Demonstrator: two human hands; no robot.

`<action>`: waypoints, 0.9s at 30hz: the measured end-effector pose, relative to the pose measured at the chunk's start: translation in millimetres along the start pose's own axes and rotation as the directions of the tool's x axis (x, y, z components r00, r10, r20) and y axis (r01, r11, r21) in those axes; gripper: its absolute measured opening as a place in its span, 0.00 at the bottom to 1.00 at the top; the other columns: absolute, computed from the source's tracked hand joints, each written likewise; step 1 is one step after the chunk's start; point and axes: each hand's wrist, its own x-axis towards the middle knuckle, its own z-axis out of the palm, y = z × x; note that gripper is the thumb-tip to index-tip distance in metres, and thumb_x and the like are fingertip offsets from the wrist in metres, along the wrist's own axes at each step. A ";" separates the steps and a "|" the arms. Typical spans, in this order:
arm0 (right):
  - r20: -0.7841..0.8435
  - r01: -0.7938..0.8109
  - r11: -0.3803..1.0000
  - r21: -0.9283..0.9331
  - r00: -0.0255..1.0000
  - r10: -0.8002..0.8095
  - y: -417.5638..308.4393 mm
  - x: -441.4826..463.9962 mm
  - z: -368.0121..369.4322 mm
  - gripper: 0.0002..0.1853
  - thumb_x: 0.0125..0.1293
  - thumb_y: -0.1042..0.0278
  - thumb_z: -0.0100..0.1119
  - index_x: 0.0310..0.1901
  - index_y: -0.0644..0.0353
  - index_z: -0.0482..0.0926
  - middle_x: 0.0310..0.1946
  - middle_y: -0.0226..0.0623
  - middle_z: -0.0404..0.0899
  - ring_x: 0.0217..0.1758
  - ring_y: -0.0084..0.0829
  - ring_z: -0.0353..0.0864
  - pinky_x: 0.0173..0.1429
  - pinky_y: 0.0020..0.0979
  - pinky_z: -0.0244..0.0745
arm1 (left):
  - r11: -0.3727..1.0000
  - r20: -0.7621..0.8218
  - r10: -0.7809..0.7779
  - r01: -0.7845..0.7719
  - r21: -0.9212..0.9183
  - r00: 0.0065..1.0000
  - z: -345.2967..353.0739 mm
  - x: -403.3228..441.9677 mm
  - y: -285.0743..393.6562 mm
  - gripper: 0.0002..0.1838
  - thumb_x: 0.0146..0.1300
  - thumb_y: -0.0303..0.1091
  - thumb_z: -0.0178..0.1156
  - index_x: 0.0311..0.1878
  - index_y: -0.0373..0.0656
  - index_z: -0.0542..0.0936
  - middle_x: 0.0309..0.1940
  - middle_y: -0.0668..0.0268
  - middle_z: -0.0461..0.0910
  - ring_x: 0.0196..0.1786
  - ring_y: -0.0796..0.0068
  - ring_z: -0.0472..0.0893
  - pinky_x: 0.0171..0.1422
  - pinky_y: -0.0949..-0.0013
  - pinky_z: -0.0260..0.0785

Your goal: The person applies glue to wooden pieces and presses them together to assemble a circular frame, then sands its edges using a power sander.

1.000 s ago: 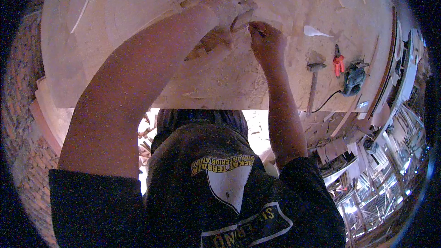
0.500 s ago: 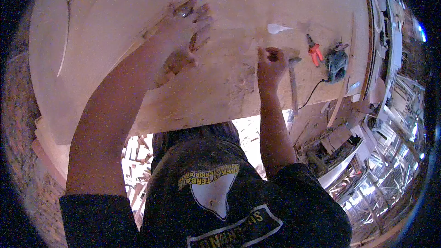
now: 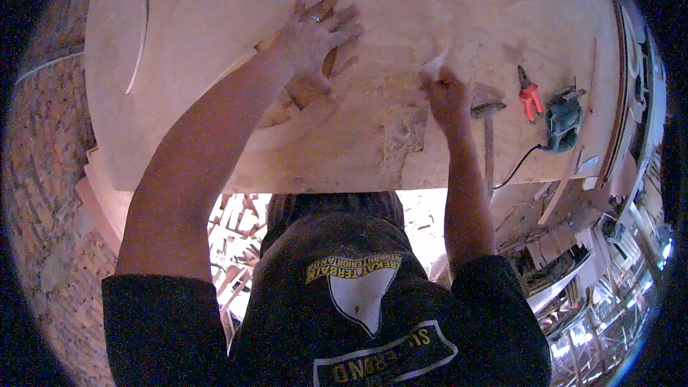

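Note:
My left hand [image 3: 315, 37], wearing a ring, rests with spread fingers over small wooden pieces [image 3: 308, 91] on the large pale wooden board [image 3: 358, 150]. A curved strip of wood runs beneath that wrist. Over the middle of the board, my right hand [image 3: 447, 94] is closed around a small white bottle [image 3: 434, 66] with a thin nozzle that points up and away. Just right of this hand lies a hammer [image 3: 489, 132]. Part of the bottle is hidden by my fingers.
Red-handled pliers [image 3: 529, 99] and a dark green power tool [image 3: 563, 123] with a black cord lie at the right. Long wooden strips [image 3: 618, 86] line the right edge. A brick wall [image 3: 50, 172] stands at the left, and wood scraps [image 3: 240, 233] cover the floor.
My right hand has moved forward and taken hold of the white bottle, which lay on the board and is now shifted left and tilted. The whole view has swung, moving everything rightward.

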 end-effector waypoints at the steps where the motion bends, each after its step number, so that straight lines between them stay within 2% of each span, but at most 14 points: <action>1: 0.057 0.025 0.996 0.089 0.998 -0.030 -1.6 -17.4 10.5 0.13 0.69 0.61 0.70 0.44 0.64 0.87 0.34 0.35 0.89 0.35 0.23 0.85 0.41 0.29 0.79 | 0.999 0.017 -0.012 0.011 0.037 1.000 1.7 -1.7 -0.4 0.76 0.27 0.72 0.81 0.84 0.69 0.54 0.87 0.71 0.44 0.87 0.46 0.45 0.81 0.23 0.46; 2: 0.111 0.045 0.983 0.179 0.992 -0.065 -3.0 -36.2 21.6 0.12 0.69 0.62 0.71 0.43 0.65 0.87 0.35 0.34 0.89 0.35 0.23 0.85 0.40 0.30 0.79 | 0.999 0.015 -0.010 0.009 0.041 1.000 4.3 -4.0 -0.3 0.76 0.27 0.73 0.81 0.85 0.68 0.54 0.88 0.71 0.44 0.87 0.46 0.45 0.80 0.23 0.46; 5: 0.272 -0.079 0.991 0.105 0.961 0.047 -41.7 -69.6 30.9 0.12 0.67 0.63 0.72 0.44 0.65 0.88 0.34 0.35 0.88 0.34 0.26 0.85 0.40 0.30 0.80 | 0.999 0.020 -0.006 0.005 0.051 1.000 10.4 -9.6 -0.9 0.76 0.28 0.76 0.79 0.85 0.68 0.54 0.88 0.71 0.43 0.87 0.46 0.45 0.80 0.23 0.47; 7: 0.281 -0.044 0.999 0.027 0.959 0.035 -54.2 -77.1 29.9 0.12 0.67 0.64 0.72 0.44 0.65 0.88 0.33 0.38 0.87 0.33 0.28 0.85 0.39 0.31 0.79 | 0.999 0.036 -0.004 0.002 0.055 0.999 6.9 -7.5 -1.4 0.75 0.29 0.77 0.78 0.85 0.68 0.54 0.88 0.71 0.43 0.87 0.45 0.44 0.80 0.23 0.46; 10: 0.275 0.077 0.994 -0.072 0.960 -0.054 -62.7 -83.0 33.6 0.12 0.65 0.65 0.72 0.43 0.65 0.88 0.30 0.44 0.85 0.31 0.32 0.85 0.38 0.33 0.78 | 0.999 -0.098 0.021 -0.025 -0.038 0.995 18.2 -9.0 -4.7 0.77 0.23 0.63 0.85 0.84 0.67 0.56 0.88 0.67 0.45 0.86 0.40 0.48 0.80 0.21 0.46; 14: 0.289 0.283 0.947 -0.151 0.929 -0.231 -69.4 -82.2 36.0 0.12 0.64 0.64 0.70 0.40 0.66 0.88 0.30 0.47 0.83 0.30 0.39 0.83 0.38 0.38 0.77 | 0.999 -0.068 0.018 -0.021 -0.033 0.997 18.2 -7.2 -6.4 0.76 0.24 0.63 0.85 0.84 0.68 0.56 0.88 0.67 0.45 0.85 0.38 0.47 0.80 0.21 0.45; 17: 0.282 0.297 0.946 -0.130 0.926 -0.251 -79.6 -84.4 35.6 0.13 0.63 0.62 0.69 0.38 0.66 0.87 0.30 0.47 0.83 0.31 0.44 0.83 0.40 0.40 0.78 | 0.998 -0.093 0.032 -0.037 -0.054 0.995 18.5 -7.4 -7.6 0.75 0.26 0.64 0.84 0.84 0.68 0.56 0.88 0.67 0.45 0.85 0.37 0.48 0.79 0.21 0.45; 20: 0.295 0.212 0.971 -0.112 0.940 -0.171 -80.1 -86.3 43.5 0.18 0.63 0.52 0.66 0.36 0.62 0.86 0.34 0.52 0.85 0.41 0.57 0.85 0.46 0.52 0.80 | 0.999 -0.107 0.036 -0.040 -0.037 0.994 20.1 -5.3 -8.0 0.75 0.26 0.65 0.84 0.84 0.68 0.56 0.87 0.67 0.46 0.85 0.38 0.48 0.79 0.20 0.45; 26: 0.351 0.181 0.957 -0.225 0.932 -0.094 -86.7 -85.8 44.5 0.19 0.63 0.51 0.66 0.41 0.62 0.87 0.40 0.53 0.86 0.41 0.56 0.86 0.47 0.52 0.81 | 0.998 -0.164 0.051 -0.055 -0.019 0.985 30.6 -0.7 -9.3 0.75 0.25 0.67 0.83 0.84 0.67 0.57 0.87 0.66 0.47 0.85 0.40 0.50 0.78 0.20 0.47; 27: 0.325 0.201 0.956 -0.215 0.938 -0.124 -86.6 -87.0 44.9 0.18 0.62 0.53 0.67 0.39 0.63 0.87 0.36 0.52 0.85 0.39 0.54 0.85 0.45 0.50 0.80 | 0.998 -0.150 0.045 -0.049 -0.026 0.988 28.6 -1.1 -8.2 0.75 0.25 0.68 0.83 0.83 0.66 0.57 0.87 0.66 0.47 0.85 0.40 0.50 0.78 0.20 0.48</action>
